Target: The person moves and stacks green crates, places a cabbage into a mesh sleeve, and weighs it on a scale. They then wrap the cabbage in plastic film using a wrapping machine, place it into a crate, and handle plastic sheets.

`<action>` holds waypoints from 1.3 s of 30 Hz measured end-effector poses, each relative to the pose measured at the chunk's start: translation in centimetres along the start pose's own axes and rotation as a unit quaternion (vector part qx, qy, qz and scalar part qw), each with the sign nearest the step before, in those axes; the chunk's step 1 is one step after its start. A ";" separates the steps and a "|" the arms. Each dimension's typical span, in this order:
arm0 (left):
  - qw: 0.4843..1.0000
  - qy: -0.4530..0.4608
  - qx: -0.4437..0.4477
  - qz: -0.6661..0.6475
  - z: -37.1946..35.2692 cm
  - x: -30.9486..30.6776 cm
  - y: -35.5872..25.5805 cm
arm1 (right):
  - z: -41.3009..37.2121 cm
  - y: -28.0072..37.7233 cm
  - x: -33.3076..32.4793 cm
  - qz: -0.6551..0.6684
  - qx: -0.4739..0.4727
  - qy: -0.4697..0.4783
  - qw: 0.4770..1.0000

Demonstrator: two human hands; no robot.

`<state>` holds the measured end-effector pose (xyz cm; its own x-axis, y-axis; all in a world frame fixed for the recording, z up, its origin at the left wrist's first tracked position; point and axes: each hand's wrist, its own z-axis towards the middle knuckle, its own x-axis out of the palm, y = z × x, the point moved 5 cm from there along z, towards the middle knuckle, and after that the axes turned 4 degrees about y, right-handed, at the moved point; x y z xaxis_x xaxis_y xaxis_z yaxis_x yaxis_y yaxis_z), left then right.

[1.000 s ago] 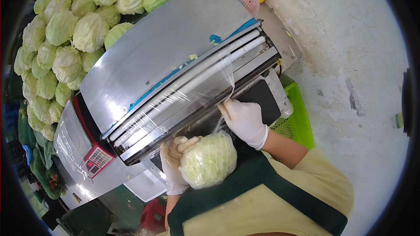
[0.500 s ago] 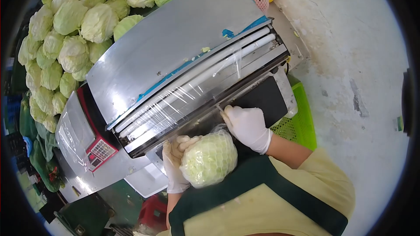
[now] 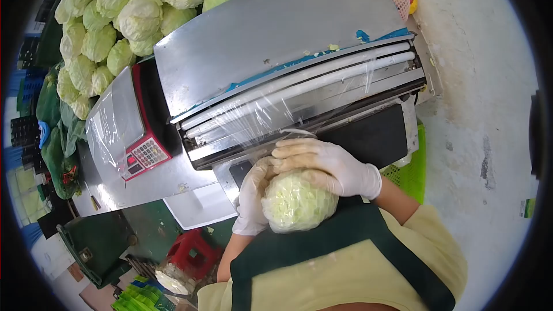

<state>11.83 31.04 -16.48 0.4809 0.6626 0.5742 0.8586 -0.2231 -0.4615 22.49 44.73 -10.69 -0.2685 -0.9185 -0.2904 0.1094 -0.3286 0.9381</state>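
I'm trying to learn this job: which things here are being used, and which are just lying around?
In use: cabbage, left hand, right hand, cling film, wrapping machine.
Lying about: cabbage pile, scale, green crate, red stool.

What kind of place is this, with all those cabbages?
Most likely a vegetable packing area. A heap of loose cabbages lies behind a steel film-wrapping machine, a weighing scale with a keypad sits beside it, and the gloved left hand and right hand hold a cabbage in clear film.

Both gloved hands (image 3: 299, 175) clasp a wrapped cabbage (image 3: 298, 203) before the wrapping machine (image 3: 276, 40).
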 end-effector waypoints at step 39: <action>0.878 0.297 0.314 0.206 -20.2 -7.4 2.3 | -9.1 7.8 23.0 0.712 0.226 0.016 0.664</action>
<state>13.86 11.22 -8.15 0.8960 0.0872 0.4354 0.4116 0.2050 -0.8880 25.84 19.03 -11.75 -0.1790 -0.2331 0.9558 -0.0699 0.9721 0.2240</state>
